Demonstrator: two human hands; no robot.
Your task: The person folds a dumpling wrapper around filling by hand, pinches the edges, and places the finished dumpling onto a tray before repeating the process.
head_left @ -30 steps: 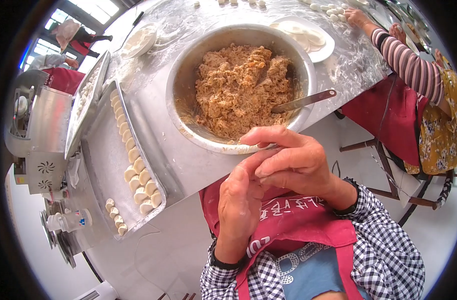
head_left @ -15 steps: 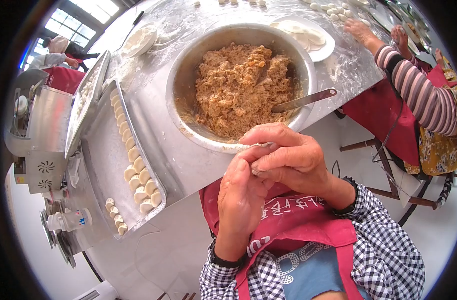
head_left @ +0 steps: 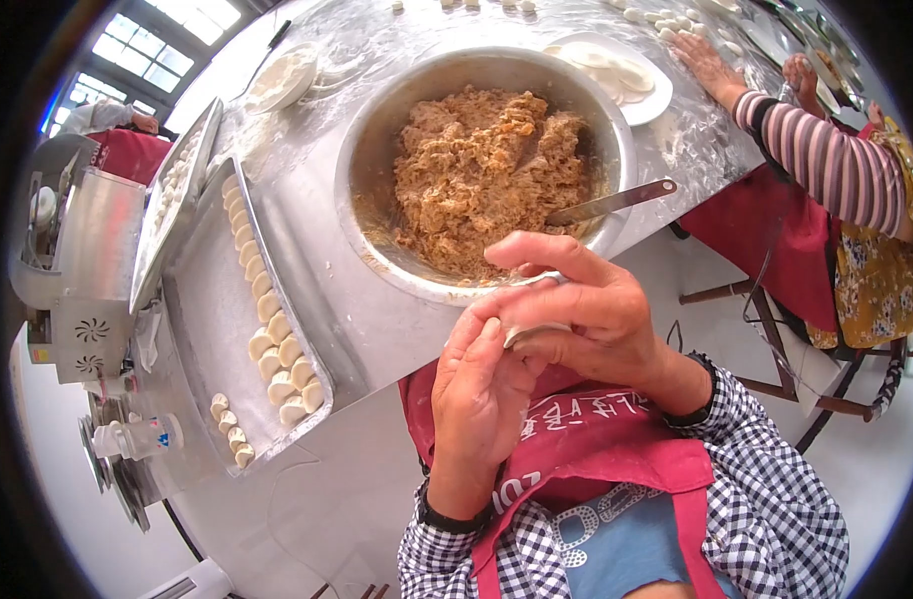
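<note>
Both of my hands meet just below the near rim of a large metal bowl [head_left: 352, 225] of brown filling [head_left: 486, 165]. Between them is a piece of white dough wrapper [head_left: 536, 327], mostly hidden by the fingers. My left hand [head_left: 481, 384] cups it from below and the left, fingers closed around it. My right hand [head_left: 601, 314] pinches it from the right, with the index finger raised over the top. A metal spoon handle [head_left: 611, 202] leans on the bowl's right rim.
A metal tray [head_left: 207, 344] at the left holds rows of dumplings [head_left: 267, 304]. White plate [head_left: 661, 95] with wrappers lies behind the bowl at right. A floury bowl [head_left: 280, 80] stands back left. Another person's hand [head_left: 708, 66] rests on the table at upper right.
My right index finger has lifted and the fingers have shifted on the dough, showing more of its lower edge. The other person's hand has moved slightly left and spread.
</note>
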